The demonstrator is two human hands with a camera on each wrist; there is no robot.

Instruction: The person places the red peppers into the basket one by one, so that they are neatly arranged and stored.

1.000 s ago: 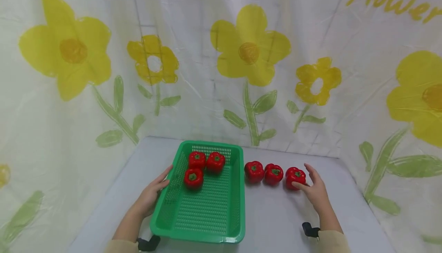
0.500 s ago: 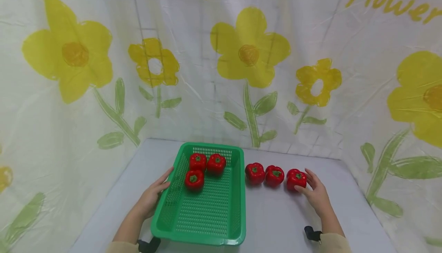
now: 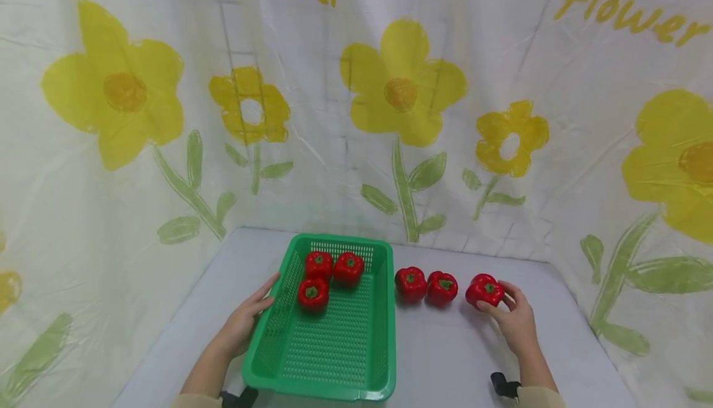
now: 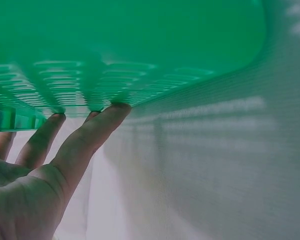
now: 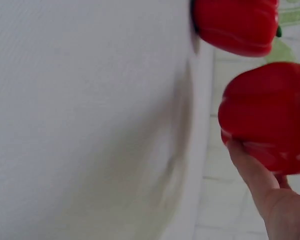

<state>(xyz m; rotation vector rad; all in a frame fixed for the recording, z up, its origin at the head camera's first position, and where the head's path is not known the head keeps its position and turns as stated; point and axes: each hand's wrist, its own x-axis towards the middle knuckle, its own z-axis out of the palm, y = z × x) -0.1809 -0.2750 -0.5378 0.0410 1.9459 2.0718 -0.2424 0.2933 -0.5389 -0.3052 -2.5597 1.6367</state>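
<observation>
My right hand [image 3: 519,324] grips a red bell pepper [image 3: 483,289] with a green stem, thumb on the near side and fingers on the far right. In the right wrist view this held bell pepper [image 5: 265,115] is raised off the white tabletop. My left hand [image 3: 241,324] rests its fingertips against the left side of a green plastic basket [image 3: 325,358]. The left wrist view shows its fairly straight fingers [image 4: 92,135] touching the slotted basket wall [image 4: 140,35]. Three red bell peppers [image 3: 313,295] sit together in the basket's far left part.
Two more red bell peppers, one [image 3: 411,284] close to the basket's right rim and one [image 3: 442,289] beside it, stand on the white table [image 3: 440,358]. A curtain [image 3: 312,179] printed with yellow flowers hangs behind and at both sides.
My right hand has closed around the rightmost bell pepper, which has tilted and lifted slightly to the right. The left hand stays at the basket. The head view has shifted slightly.
</observation>
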